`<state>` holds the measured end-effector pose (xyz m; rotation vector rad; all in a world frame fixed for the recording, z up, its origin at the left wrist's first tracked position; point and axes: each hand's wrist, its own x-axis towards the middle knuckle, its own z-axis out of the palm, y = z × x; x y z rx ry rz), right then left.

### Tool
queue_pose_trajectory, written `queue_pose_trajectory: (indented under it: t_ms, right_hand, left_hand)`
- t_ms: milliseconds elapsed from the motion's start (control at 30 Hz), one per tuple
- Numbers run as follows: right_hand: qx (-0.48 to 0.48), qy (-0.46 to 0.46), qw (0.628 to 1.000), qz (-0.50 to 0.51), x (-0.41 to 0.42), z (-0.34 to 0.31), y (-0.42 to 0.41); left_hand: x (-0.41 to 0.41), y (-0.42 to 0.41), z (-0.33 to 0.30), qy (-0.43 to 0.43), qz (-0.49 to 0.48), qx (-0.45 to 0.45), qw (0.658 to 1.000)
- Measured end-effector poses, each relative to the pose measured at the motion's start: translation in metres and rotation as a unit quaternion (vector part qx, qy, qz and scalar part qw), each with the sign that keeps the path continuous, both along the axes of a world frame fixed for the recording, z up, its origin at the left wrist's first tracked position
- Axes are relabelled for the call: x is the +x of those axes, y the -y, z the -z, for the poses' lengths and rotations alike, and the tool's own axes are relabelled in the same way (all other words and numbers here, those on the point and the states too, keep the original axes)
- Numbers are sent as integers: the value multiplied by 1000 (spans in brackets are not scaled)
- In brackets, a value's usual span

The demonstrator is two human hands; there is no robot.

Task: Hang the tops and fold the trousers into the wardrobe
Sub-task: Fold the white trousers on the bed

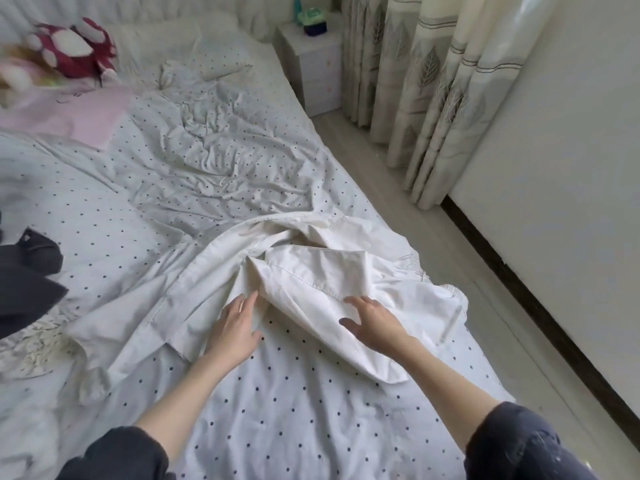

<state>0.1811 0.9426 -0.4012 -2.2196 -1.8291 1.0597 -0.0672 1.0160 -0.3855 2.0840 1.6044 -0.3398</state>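
A bedroom, seen from above the foot of a bed [277, 427] covered in a white sheet with small dark dots, rumpled toward the middle. Leaf-patterned curtains [426, 91] hang along the right side, above a pale floor [460, 282], and a white nightstand [311, 71] stands in the far corner by the head of the bed.

A white shirt [311, 271] lies crumpled on the near right part of the bed, its collar area bunched and one panel folded over on top. The left hand [235, 327] lies flat on the shirt's lower edge, fingers straight and close together, pointing into a fold of the cloth; its grip is spread and takes hold of nothing. The right hand [374, 323] rests on the shirt just to the right, fingers stretched out and slightly apart, thumb held wide, palm down on the fabric; it too only touches the cloth, with no pinch. Both forearms are bare below dark sleeves.

At the left edge of the bed lies a dark garment [27, 271]. Farther back are a pink cloth [86, 116] and a red-and-white plush toy [76, 46].
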Motion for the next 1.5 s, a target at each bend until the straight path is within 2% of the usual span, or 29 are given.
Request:
queue_pose_trajectory:
  t_ms: [100,200,267,333,400,467,600,733,800,867,967,1033,1067,1200,1267,1367,1433,1500]
  right_hand:
    - [7,25,999,-43,-57,12,-5]
    - [49,58,997,-26,-108,30,-24]
    - [76,82,993,27,-120,35,-40]
    - [81,75,989,102,-141,46,-55]
    - [84,-11,973,214,-148,48,-61]
    - [105,-56,957,263,-157,46,-52]
    - [156,-33,969,186,-178,35,-2]
    - [164,41,986,16,-207,29,53]
    - [110,87,987,-84,-217,32,74]
    - [12,117,980,-161,-226,37,86]
    - [-139,121,963,-196,-237,40,93]
    - [-157,113,962,-194,-248,42,93]
    - [-133,112,967,-185,-253,43,92]
    - [74,104,984,-127,-284,39,68]
    - [142,97,978,-122,-298,35,45]
    - [187,107,963,-160,-327,36,6]
    - [174,122,958,-195,-348,41,-14]
    - [147,143,951,-232,-373,50,-28]
  left_hand:
    - [-38,13,21,-11,-83,-51,995]
    - [-70,13,50,1,-141,-32,989]
    - [-69,5,57,42,-181,-8,983]
    - [-80,1,68,58,-171,16,983]
    - [-88,0,69,84,-129,52,987]
    - [-110,9,59,121,-99,88,984]
    - [-183,33,30,127,-47,177,975]
    - [-269,60,4,75,17,232,970]
    - [-293,76,6,26,50,202,978]
    - [-312,96,22,-19,59,142,988]
    - [-336,124,50,-114,47,33,992]
    - [-348,139,63,-141,34,-8,989]
    - [-352,146,69,-147,33,-25,988]
    - [-360,160,93,-138,3,-109,984]
    - [-358,156,97,-82,-34,-57,994]
    - [-359,136,99,21,-127,124,984]
    - [-364,118,101,23,-194,155,968]
    - [-375,104,106,-4,-235,147,961]
